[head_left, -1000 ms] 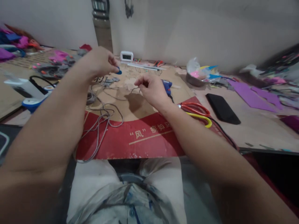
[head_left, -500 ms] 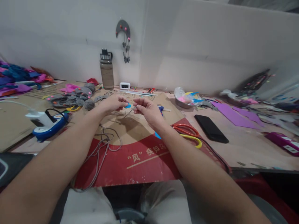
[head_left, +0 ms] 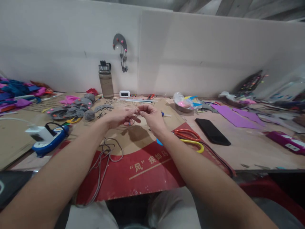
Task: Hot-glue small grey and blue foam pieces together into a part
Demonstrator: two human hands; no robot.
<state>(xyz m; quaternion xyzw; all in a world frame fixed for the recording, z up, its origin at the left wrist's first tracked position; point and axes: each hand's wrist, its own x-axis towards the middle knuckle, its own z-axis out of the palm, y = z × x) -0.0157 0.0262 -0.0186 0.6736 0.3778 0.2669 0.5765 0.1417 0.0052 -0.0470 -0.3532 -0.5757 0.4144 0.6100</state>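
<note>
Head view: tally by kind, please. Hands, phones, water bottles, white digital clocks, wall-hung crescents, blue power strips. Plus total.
Hands: 2 (left hand, right hand)
Phone: 1
Water bottle: 1
White digital clock: 1
Wall-hung crescent: 1
Blue power strip: 1
Total: 7

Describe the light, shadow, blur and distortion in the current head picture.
Head view: dim, diffuse light, with a dark shadow on the cardboard below the left hand and right hand; head view: detail where the hands meet is soft, so what they pinch can't be told; head view: the forearms look enlarged toward the lower corners; head view: no strong glare on the black phone.
</note>
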